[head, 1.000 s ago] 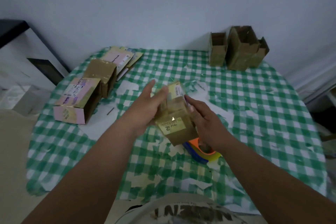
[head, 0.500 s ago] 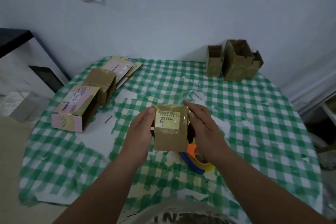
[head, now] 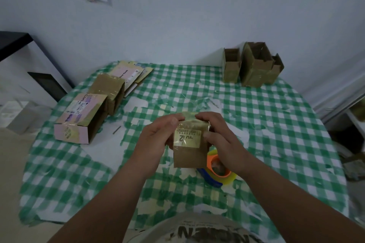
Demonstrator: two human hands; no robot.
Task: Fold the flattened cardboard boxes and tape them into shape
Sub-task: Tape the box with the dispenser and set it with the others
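Here the small cardboard box is held upright in the air above the checked tablecloth, just in front of the tape dispenser. The left hand grips its left side and the right hand grips its right side, with fingers curled over the top edge. I think they press the shiny tape on the top seam so it sticks well. The box bottom and its back face are hidden, so I cannot tell if those are taped. The dispenser is partly covered by the box and the right wrist. The label text is too blurred to read.
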